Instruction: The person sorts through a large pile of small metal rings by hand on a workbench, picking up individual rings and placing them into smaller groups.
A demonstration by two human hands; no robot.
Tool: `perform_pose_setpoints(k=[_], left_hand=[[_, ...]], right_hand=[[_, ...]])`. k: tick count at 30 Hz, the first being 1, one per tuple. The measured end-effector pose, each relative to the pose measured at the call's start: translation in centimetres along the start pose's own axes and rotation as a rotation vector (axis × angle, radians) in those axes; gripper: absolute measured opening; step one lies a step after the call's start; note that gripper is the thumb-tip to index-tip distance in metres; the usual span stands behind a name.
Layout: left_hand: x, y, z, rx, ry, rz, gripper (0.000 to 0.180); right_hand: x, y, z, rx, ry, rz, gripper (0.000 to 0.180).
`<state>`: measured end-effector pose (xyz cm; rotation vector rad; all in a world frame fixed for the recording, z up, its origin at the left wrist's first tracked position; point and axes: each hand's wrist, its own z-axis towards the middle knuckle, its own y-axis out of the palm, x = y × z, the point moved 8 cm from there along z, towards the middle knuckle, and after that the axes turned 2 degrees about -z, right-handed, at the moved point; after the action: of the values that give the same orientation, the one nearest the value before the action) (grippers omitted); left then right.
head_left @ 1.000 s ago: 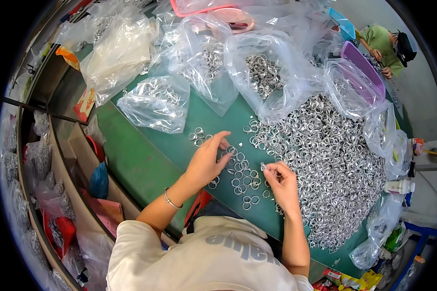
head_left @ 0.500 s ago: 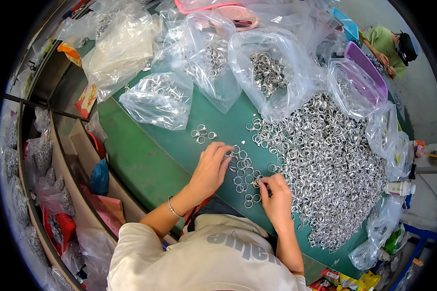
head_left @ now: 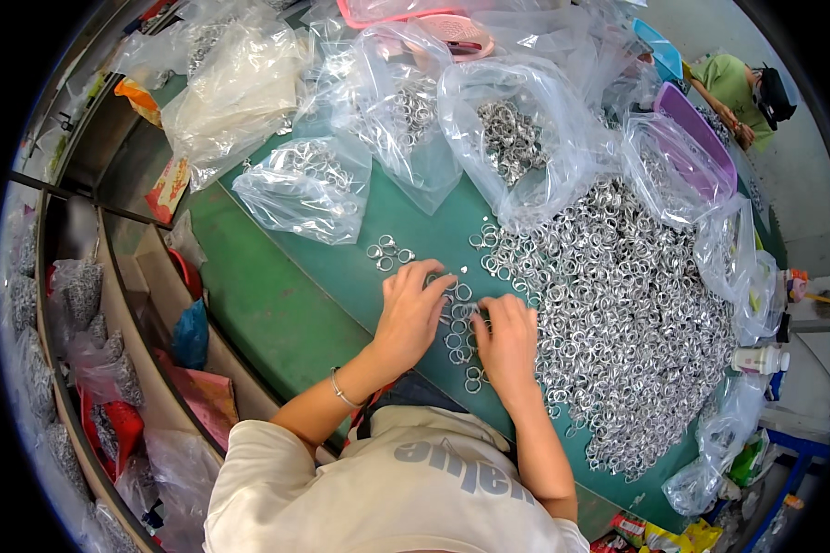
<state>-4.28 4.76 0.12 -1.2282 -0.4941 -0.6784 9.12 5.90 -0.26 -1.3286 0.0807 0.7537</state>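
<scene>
A loose scatter of small metal rings (head_left: 459,339) lies on the green table (head_left: 286,304), between the two hands and just left of the big ring pile (head_left: 627,313). The left hand (head_left: 411,313) rests flat on them, fingers spread, gripping nothing. The right hand (head_left: 507,339) is curled, fingertips pinching a ring; bags (head_left: 516,138) lie beyond.

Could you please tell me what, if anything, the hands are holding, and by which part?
Both the left hand and right hand rest on loose silver metal rings; fingers hide any actual grip.
</scene>
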Motion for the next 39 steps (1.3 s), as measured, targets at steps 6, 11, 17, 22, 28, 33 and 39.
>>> perform_pose_setpoints(k=[6, 11, 17, 22, 28, 33, 39], left_hand=[[1.1, 0.3, -0.3, -0.083, 0.100, 0.008, 0.029], [1.3, 2.5, 0.0, -0.176, 0.098, 0.059, 0.027], [0.2, 2.0, 0.4, -0.151, 0.005, -0.152, 0.020], [-4.0, 2.9, -1.3, -0.077, -0.447, -0.894, 0.011], [-3.1, 1.1, -1.1, -0.140, -0.432, -0.691, 0.013], [-2.9, -0.8, -0.8, 0.017, -0.312, -0.510, 0.014], [-3.4, -2.8, -1.0, 0.149, -0.246, -0.328, 0.014]], right_hand=[[1.9, -2.7, -1.1, 0.037, 0.122, -0.041, 0.010], [1.7, -2.5, -1.3, -0.077, 0.117, -0.010, 0.013], [2.8, -3.5, -2.3, -0.051, 0.242, 0.116, 0.016], [2.7, -3.1, -2.6, -0.034, 0.349, 0.471, 0.017], [3.6, -1.1, -3.9, -0.108, 0.474, 0.640, 0.015], [1.8, -1.9, -3.5, -0.065, 0.260, 0.108, 0.019], [1.3, -1.0, -2.9, -0.120, 0.220, -0.023, 0.026]])
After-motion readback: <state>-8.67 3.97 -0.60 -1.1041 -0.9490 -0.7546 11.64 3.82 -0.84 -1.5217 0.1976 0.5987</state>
